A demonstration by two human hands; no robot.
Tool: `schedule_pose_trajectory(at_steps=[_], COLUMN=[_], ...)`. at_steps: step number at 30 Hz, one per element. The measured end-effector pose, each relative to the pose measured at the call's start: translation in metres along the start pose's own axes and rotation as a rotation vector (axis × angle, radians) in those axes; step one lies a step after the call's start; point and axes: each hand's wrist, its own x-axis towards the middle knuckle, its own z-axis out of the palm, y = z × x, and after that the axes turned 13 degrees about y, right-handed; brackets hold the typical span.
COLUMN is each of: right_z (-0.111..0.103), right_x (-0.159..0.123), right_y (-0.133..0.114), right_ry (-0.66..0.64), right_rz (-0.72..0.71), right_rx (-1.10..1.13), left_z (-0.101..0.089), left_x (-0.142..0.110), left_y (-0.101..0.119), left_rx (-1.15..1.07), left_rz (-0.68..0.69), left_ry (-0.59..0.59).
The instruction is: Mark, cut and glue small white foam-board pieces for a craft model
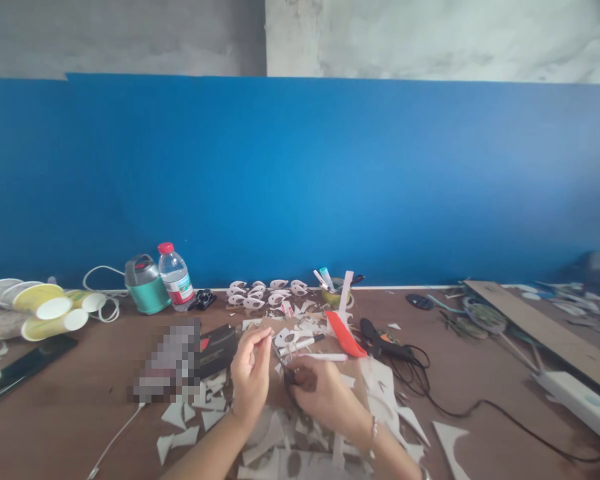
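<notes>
1. Nearest me lay white scraps [267, 447], thin, flat and sharp-cornered, scattered over the brown bench [455, 353].
2. Above them, the right hand [325, 397] had its fingers closed round a dark tool [291, 381], which I took for scissors, its narrow end angled toward the left hand [250, 377].
3. The left fingers met at their tips beside that end; I could not tell whether they pinched a small piece.
4. I judged the tool light, stiff and rigid, best held by its handles, well back from the tip.
5. White cut-outs [253, 303] with rounded outlines and oval holes sat grouped near the blue wall [300, 180]. They looked light and bendable, likely to crease at the holes, so I would have lifted them by a broad edge.
6. Right of the hands were a smooth red-orange piece [346, 335] and a black glue gun [380, 341] with its cord.
</notes>
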Motion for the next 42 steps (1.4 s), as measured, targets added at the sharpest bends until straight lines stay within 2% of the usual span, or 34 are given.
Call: schedule_pose_trajectory(at_steps=[3, 5, 8, 14, 18, 27, 42], right_z=[0.002, 0.002, -0.003, -0.007, -0.005, -0.006, -0.003], right_x=[0.009, 0.015, 0.018, 0.013, 0.012, 0.011, 0.011], right_y=[0.011, 0.014, 0.010, 0.003, 0.007, 0.005, 0.010], right_ry=[0.053, 0.046, 0.015, -0.120, -0.142, -0.134, -0.111], right_rz=[0.161, 0.252, 0.277, 0.237, 0.211, 0.183, 0.188], right_rx=[0.348, 0.483, 0.543, 0.488, 0.493, 0.461, 0.390], left_z=[0.002, 0.004, 0.007, 0.010, 0.011, 0.012, 0.012], left_x=[0.000, 0.001, 0.003, 0.004, 0.003, 0.004, 0.005], left_y=[0.005, 0.010, 0.016, 0.022, 0.024, 0.028, 0.030], left_rx=[-0.074, -0.127, -0.203, -0.396, -0.439, -0.445, -0.455], left_rz=[-0.144, -0.233, -0.359, -0.542, -0.585, -0.631, -0.640], left_ry=[0.011, -0.020, -0.087, -0.216, -0.263, -0.218, -0.238])
